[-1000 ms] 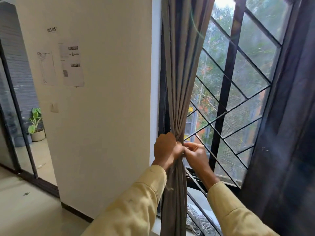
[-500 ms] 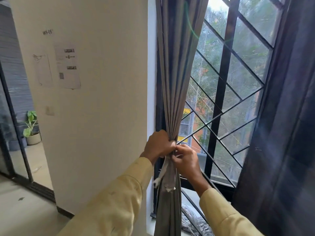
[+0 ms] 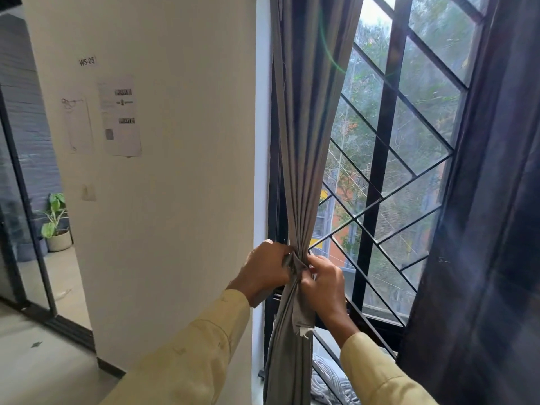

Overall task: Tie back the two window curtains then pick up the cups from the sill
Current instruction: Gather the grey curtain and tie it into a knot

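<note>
Left hand [image 3: 267, 270] and right hand [image 3: 321, 283] both pinch the tie [image 3: 304, 314] round the gathered grey curtain [image 3: 306, 141] at left edge of window [image 3: 385, 159]; slack before the knot cinches likely spills the bunch.

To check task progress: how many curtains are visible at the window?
2. The grey curtain is gathered at the left side of the window, gripped by the left hand and right hand; the dark curtain hangs loose at the right.
</note>
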